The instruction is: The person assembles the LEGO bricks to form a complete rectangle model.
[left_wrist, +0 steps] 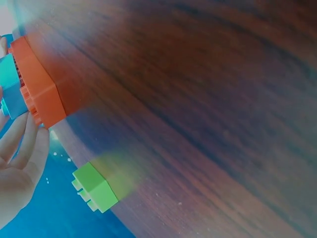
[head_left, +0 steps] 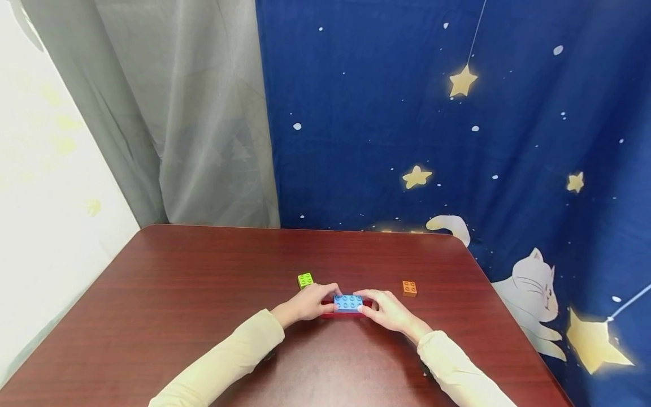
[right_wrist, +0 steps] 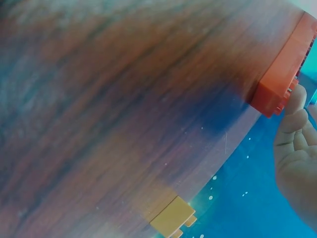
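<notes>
Your left hand (head_left: 307, 303) pinches the left end of the blue brick (head_left: 348, 304) between thumb and bent fingers; your right hand (head_left: 390, 312) pinches its right end. It is over the longer red brick (left_wrist: 42, 84) on the tabletop (head_left: 213, 271). The green brick (head_left: 305, 279) lies just beyond your left hand, the orange brick (head_left: 409, 289) farther right.
</notes>
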### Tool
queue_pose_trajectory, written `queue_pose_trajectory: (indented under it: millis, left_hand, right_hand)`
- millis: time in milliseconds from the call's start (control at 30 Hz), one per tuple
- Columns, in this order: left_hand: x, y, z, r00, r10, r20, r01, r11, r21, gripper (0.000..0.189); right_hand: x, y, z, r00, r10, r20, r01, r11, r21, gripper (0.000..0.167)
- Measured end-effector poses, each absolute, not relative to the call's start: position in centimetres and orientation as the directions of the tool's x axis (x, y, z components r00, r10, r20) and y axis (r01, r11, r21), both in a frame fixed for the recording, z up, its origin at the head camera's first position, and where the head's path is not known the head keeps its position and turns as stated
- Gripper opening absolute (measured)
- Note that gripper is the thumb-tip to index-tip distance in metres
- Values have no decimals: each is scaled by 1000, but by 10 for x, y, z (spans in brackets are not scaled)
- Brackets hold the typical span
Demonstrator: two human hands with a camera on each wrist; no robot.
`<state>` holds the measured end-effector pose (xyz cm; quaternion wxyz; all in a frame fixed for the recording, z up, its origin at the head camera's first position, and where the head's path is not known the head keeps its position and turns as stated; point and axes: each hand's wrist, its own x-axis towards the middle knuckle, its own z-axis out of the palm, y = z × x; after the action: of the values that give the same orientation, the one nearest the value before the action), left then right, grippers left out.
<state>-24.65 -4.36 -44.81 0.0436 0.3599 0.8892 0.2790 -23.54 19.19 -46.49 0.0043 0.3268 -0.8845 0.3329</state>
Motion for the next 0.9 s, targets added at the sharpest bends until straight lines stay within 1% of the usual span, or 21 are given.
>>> queue_pose_trajectory:
  millis: [100, 200, 433, 767, 900]
  left_hand:
    - [-247, -44, -448, -734, 667, 125, 617, 579, 533, 22]
    - [-247, -43, -449, -745, 658, 109, 601, 591, 539, 22]
    - [-249, -43, -449, -768, 635, 77, 570, 624, 535, 23]
    - [-249, -42, -446, -772, 632, 69, 564, 632, 531, 23]
    - [-248, -41, -447, -770, 633, 83, 571, 624, 534, 23]
  right_hand:
    - [-236, 191, -465, -788, -574, 225, -579, 563, -590, 35]
    - [-237, 191, -464, -788, -573, 225, -576, 560, -595, 35]
    - [-238, 191, -463, -735, -600, 315, -656, 513, -553, 32]
    - [-237, 190, -465, -745, -585, 319, -641, 497, -585, 31]
    - [-237, 190, -465, -755, -575, 315, -631, 508, -586, 33]
